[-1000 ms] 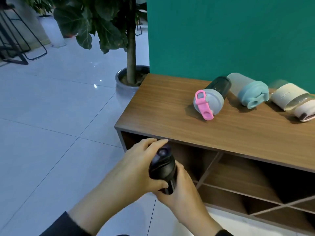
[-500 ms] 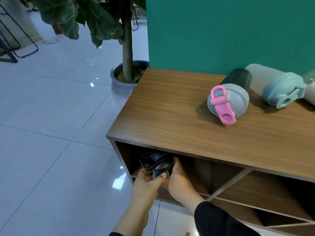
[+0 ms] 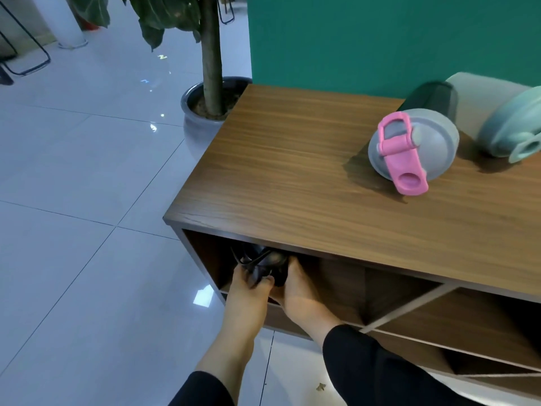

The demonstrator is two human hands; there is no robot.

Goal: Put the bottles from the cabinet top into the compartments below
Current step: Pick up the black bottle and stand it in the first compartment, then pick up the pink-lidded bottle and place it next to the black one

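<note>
A black bottle (image 3: 263,263) sits inside the leftmost upper compartment (image 3: 205,256) of the wooden cabinet, its far end hidden under the top board. My left hand (image 3: 247,288) grips its near end from the left. My right hand (image 3: 298,291) holds it from the right. On the cabinet top (image 3: 278,171) lies a dark bottle with a grey lid and pink strap (image 3: 409,145). Beside it lies a pale bottle with a teal lid (image 3: 509,124), cut off by the frame's right edge.
A potted tree (image 3: 210,109) stands on the tiled floor just behind the cabinet's left end. A green wall (image 3: 380,39) backs the cabinet. Diagonal dividers (image 3: 404,309) split the compartments further right. A metal frame (image 3: 26,63) stands far left.
Both hands have carried the black bottle from in front of the cabinet into the leftmost upper compartment. The view has moved closer and lower.
</note>
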